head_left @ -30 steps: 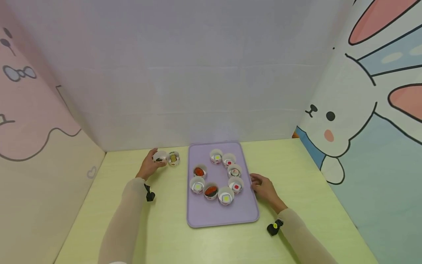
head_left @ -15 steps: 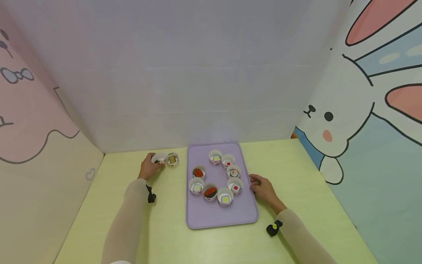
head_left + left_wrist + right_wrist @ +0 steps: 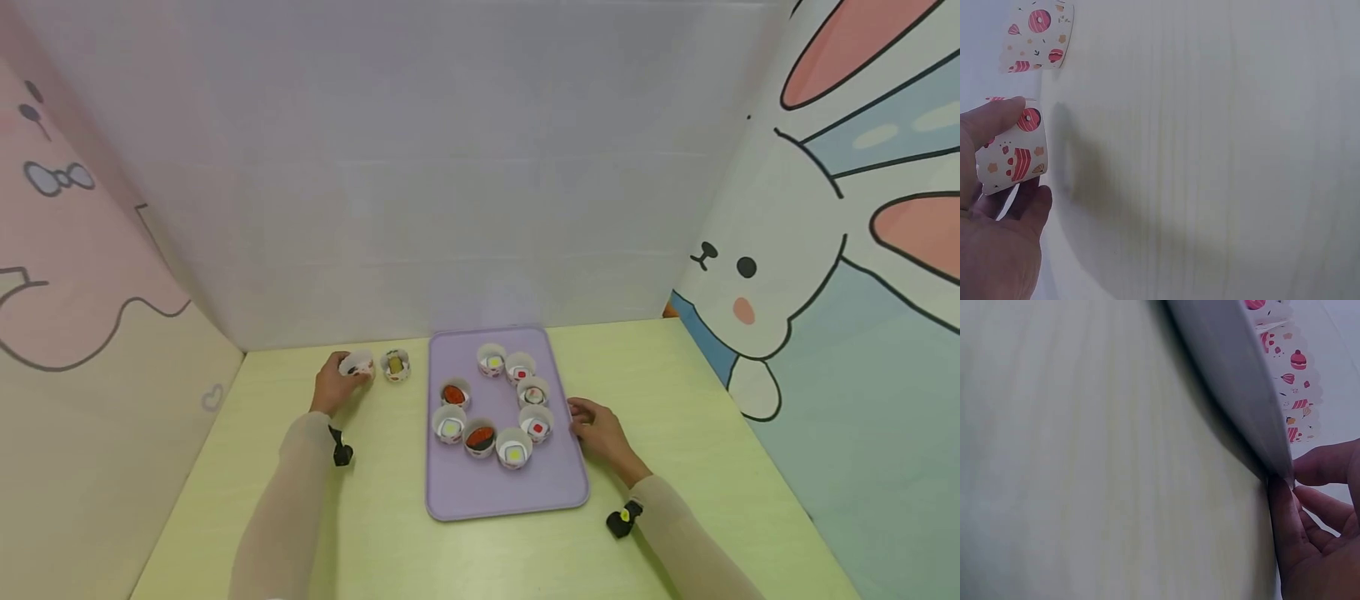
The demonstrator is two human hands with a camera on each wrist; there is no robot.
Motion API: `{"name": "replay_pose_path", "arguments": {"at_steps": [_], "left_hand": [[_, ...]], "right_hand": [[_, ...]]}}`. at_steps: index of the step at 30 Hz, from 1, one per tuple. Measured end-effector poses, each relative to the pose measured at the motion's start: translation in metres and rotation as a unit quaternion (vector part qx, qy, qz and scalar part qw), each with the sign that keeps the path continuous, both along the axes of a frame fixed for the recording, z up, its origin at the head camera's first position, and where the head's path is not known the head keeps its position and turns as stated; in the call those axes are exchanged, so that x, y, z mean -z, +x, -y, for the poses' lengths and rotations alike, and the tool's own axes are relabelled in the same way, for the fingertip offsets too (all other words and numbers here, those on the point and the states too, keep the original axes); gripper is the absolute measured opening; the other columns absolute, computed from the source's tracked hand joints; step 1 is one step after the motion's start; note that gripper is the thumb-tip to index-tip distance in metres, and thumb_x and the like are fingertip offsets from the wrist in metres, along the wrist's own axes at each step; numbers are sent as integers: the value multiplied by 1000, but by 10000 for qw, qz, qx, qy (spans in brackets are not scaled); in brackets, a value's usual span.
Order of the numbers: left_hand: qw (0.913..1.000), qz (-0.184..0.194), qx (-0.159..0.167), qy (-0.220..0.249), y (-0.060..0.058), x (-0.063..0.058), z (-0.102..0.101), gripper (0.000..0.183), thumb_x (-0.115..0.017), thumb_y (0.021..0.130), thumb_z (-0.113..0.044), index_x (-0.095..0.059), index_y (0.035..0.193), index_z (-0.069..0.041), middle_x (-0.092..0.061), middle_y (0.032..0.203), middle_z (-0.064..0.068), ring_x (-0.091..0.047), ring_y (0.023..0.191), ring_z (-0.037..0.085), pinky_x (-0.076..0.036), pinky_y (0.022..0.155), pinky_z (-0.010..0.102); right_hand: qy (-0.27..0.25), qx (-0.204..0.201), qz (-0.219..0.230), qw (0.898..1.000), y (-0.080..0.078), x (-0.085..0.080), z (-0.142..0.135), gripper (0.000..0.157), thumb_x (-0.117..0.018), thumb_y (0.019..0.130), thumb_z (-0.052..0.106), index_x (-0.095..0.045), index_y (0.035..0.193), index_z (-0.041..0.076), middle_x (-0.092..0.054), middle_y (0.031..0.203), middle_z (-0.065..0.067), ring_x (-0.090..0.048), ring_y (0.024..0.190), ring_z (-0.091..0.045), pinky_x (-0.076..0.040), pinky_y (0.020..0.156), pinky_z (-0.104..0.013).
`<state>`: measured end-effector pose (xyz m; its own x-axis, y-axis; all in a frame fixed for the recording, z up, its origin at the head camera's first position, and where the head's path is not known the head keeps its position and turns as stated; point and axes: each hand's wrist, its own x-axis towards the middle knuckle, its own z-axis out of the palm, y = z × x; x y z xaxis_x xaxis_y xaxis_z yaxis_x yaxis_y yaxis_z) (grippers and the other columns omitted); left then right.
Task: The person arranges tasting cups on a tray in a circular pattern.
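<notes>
My left hand [image 3: 332,387] grips a white paper baking cup [image 3: 1015,147] printed with pink donuts and cake slices, thumb on one side and fingers on the other. Something dark shows inside that cup in the head view. Just right of it, a little apart, stands a second printed cup [image 3: 395,367] with a yellowish-brown piece in it. My right hand [image 3: 597,429] is at the right edge of a purple tray [image 3: 510,495]. In the right wrist view, thumb and fingers [image 3: 1288,519] pinch the tray's rim from above and below.
Several paper cups stand on the tray in a curved row, holding sushi-like pieces, among them an orange-topped one [image 3: 480,437] and a red-centred one [image 3: 537,427]. A pale wall [image 3: 480,208] rises behind the table [image 3: 382,533], with a cartoon rabbit panel [image 3: 780,250] on the right.
My left hand has shifted slightly left with its cup, and a gap has opened between that cup and the one beside it. The right hand stays at the tray's edge.
</notes>
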<state>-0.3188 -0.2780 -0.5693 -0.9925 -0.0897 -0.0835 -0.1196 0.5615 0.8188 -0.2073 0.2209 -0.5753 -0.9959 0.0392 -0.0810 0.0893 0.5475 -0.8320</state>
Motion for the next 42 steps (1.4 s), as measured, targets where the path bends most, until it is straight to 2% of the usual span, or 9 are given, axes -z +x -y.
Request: {"name": "replay_pose_path", "arguments": {"at_steps": [4, 12, 19, 24, 35, 38, 42], "left_hand": [[10000, -65, 6, -45, 2, -6, 3, 70, -71, 90, -25, -36, 145, -1, -38, 151, 26, -40, 136, 43, -37, 111, 59], [9994, -238, 231, -32, 6, -20, 0, 74, -71, 90, -28, -33, 149, -3, -30, 156, 26, -30, 143, 45, -34, 112, 61], [9992, -254, 257, 173, 5, -24, -6, 70, -73, 88, -29, -39, 145, -6, -44, 147, 22, -47, 128, 41, -45, 102, 57], [9987, -319, 366, 161, 4, -32, -14, 71, -72, 88, -34, -38, 146, -9, -47, 144, 20, -51, 122, 37, -49, 97, 52], [9947, -780, 601, 304, 8, -69, -45, 68, -73, 88, -30, -41, 145, -12, -49, 142, 18, -57, 115, 38, -55, 88, 48], [9943, -806, 664, 211, 9, -77, -57, 69, -72, 88, -29, -39, 146, -13, -48, 143, 19, -59, 113, 38, -55, 85, 47], [9942, -726, 786, 126, 10, -83, -72, 73, -72, 88, -31, -37, 149, -13, -46, 146, 21, -60, 110, 37, -55, 80, 42]], "right_hand": [[21, -15, 16, 10000, 0, 2, -2, 46, -62, 84, -1, -60, 130, -1, -68, 111, -16, -63, 97, -24, -52, 74, -23], [96, 14, 30, 9999, -2, 3, -4, 46, -61, 84, -1, -60, 130, 0, -68, 112, -15, -63, 99, -25, -51, 78, -27], [38, 40, 19, 10000, -3, 7, -5, 46, -61, 84, -2, -60, 130, 0, -68, 112, -15, -63, 98, -24, -52, 77, -27], [37, 42, -8, 10000, -2, 6, -5, 47, -61, 83, -1, -61, 130, 0, -68, 111, -14, -63, 97, -23, -51, 76, -25], [76, -8, -60, 10000, -3, 5, -4, 46, -61, 84, 0, -61, 130, 0, -69, 111, -14, -63, 97, -22, -51, 78, -26], [117, -5, -65, 9999, -3, 5, -4, 46, -61, 84, 0, -61, 130, 1, -69, 110, -14, -63, 96, -22, -51, 77, -25], [116, -18, -49, 9999, -4, 6, -3, 45, -61, 84, 0, -61, 130, 1, -69, 111, -14, -63, 96, -21, -51, 77, -25]]}}
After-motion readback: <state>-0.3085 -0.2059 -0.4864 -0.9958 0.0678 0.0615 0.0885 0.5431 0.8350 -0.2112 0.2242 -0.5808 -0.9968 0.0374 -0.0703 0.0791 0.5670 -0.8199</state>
